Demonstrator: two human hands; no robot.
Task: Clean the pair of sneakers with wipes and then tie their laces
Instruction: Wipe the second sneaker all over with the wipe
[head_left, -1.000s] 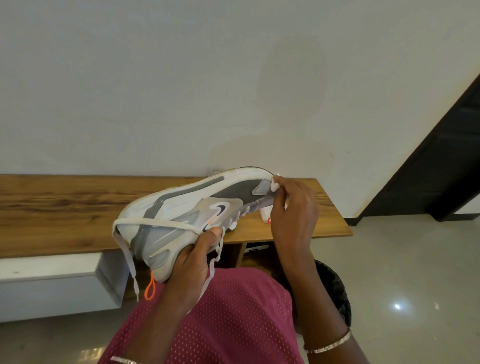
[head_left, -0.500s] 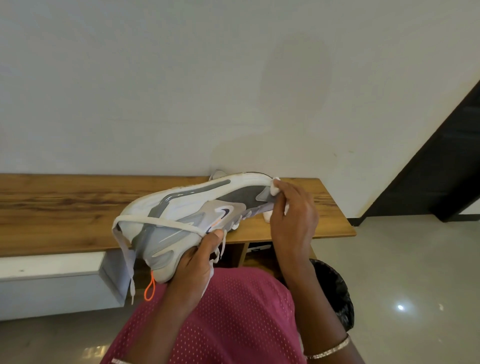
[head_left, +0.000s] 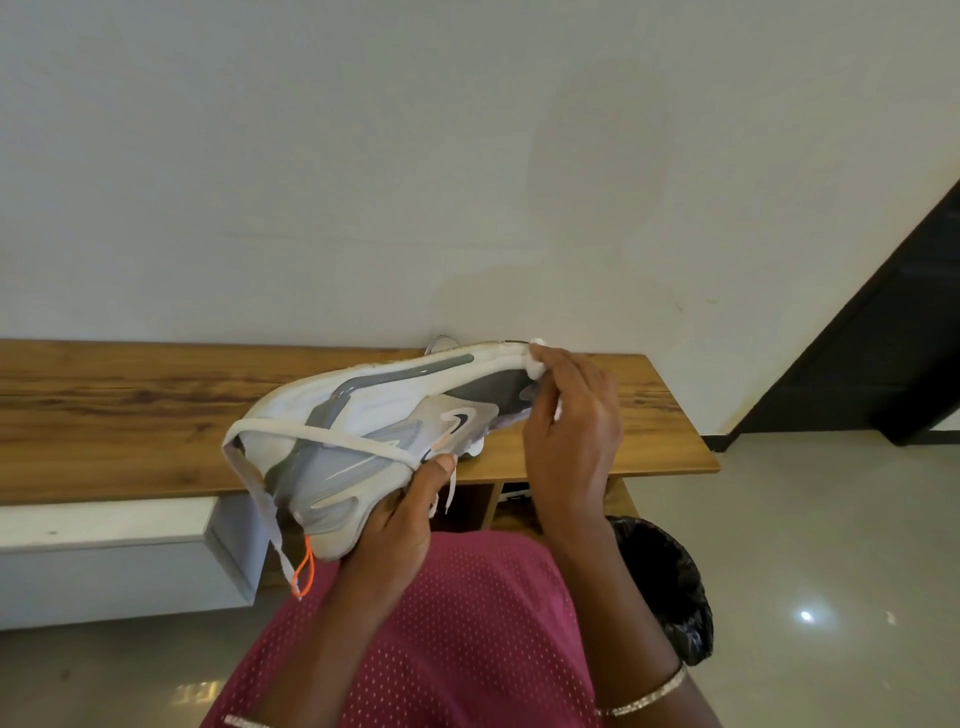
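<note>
A white and grey sneaker (head_left: 374, 421) is held on its side above the wooden bench, sole edge turned up and toe to the right. My left hand (head_left: 400, 525) grips it from below near the heel, thumb on its side. A loose white lace (head_left: 317, 434) runs across the heel and hangs down beside an orange loop (head_left: 304, 571). My right hand (head_left: 571, 431) pinches a small white wipe (head_left: 536, 364) against the white sole edge at the toe. A sliver of the second sneaker (head_left: 441, 344) shows behind the held one.
The long wooden bench (head_left: 130, 415) runs along a white wall, with a white drawer unit (head_left: 104, 561) under its left part. A bin lined with a black bag (head_left: 670, 582) stands on the glossy floor at my right. A dark door frame (head_left: 883, 353) is at far right.
The sneaker's toe end has risen a little. My right hand with the wipe has slid up from the grey toe panel onto the white sole edge. The left hand's hold is unchanged.
</note>
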